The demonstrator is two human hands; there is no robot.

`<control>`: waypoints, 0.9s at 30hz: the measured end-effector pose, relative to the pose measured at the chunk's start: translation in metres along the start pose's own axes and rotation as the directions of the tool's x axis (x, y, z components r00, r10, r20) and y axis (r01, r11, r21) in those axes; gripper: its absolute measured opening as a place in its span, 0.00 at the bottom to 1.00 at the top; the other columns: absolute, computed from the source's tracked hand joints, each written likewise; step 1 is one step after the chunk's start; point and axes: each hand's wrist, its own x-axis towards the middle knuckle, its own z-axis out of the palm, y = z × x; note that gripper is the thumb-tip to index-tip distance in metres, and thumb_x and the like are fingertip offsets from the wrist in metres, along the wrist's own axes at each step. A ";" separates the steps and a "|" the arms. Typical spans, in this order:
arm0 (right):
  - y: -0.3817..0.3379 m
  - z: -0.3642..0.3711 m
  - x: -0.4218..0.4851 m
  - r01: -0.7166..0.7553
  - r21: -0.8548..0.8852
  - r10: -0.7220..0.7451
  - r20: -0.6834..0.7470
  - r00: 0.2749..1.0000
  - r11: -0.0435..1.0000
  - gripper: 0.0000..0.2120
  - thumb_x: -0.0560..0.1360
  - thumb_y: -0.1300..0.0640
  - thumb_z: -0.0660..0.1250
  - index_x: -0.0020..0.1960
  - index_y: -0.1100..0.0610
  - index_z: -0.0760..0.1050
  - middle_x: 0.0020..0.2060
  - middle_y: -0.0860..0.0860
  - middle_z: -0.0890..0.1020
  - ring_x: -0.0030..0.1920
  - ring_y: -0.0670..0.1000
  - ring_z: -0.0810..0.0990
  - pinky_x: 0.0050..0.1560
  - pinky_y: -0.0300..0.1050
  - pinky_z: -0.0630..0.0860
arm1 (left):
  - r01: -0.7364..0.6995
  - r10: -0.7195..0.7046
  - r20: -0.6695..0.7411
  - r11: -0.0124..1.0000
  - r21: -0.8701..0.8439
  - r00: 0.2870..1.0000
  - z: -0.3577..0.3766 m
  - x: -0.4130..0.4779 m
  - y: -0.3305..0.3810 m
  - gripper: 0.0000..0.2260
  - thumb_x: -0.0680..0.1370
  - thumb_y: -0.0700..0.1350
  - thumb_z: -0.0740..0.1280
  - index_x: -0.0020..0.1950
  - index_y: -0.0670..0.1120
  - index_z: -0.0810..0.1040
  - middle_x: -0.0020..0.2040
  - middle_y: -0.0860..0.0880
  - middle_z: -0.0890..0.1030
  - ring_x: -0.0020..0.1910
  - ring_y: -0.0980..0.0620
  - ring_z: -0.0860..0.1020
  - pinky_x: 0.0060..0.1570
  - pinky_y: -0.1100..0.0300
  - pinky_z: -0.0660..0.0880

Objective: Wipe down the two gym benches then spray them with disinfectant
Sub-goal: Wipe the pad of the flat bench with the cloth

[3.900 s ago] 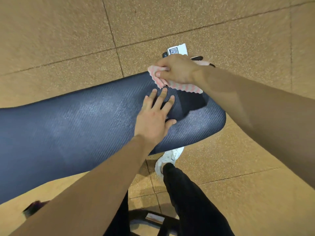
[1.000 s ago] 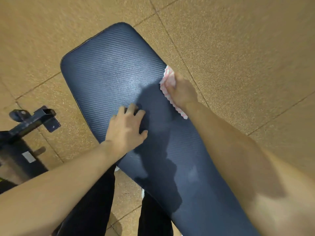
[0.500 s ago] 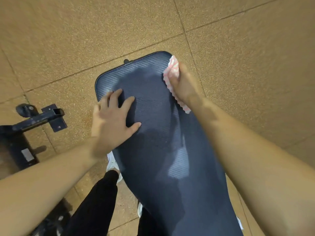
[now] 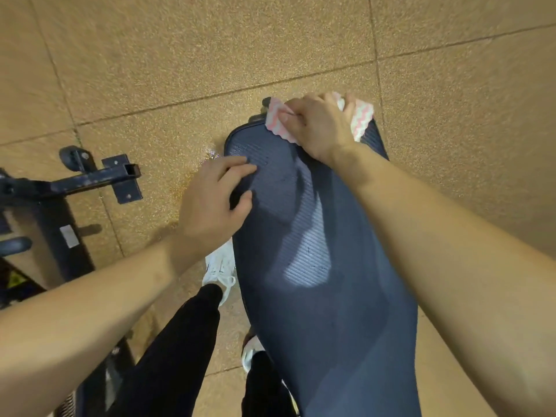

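The right fingers [image 4: 289, 118] are curling over the cloth [image 4: 362, 118], bunching it under the right hand [image 4: 319, 127] and pressing it against the far end of the surface [image 4: 316, 296]. The left fingers [image 4: 238, 168] are lying spread and only slightly bent, gripping nothing, while the left hand [image 4: 210, 203] is bracing on the near left edge of the same padded top. The cloth is judged to be light, thin and limp, so it is likely to fold or slip unless held gathered beneath the palm, as it is here. The padding is probably firm with slight give, and its ribbed skin is likely to offer some drag. The cloth is showing pink and white wavy stripes with a scalloped edge, and is overhanging the end of the pad on both sides of the hand. The surface is appearing dark blue-grey, long and narrow with rounded corners, and is catching a pale patch of light at mid-length. Beyond it, the speckled tan floor [image 4: 180, 55] is carrying a black metal frame [image 4: 90, 179] to the left.
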 end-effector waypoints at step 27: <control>-0.017 0.056 -0.140 -0.004 0.079 0.024 -0.259 0.966 0.997 0.29 0.72 0.52 0.78 0.69 0.58 0.75 0.71 0.57 0.72 0.69 0.59 0.69 0.69 0.57 0.69 | 0.277 -0.072 0.580 0.921 -0.273 0.812 -0.006 0.120 -0.027 0.25 0.84 0.61 0.61 0.80 0.61 0.61 0.68 0.52 0.75 0.54 0.49 0.81 0.51 0.54 0.81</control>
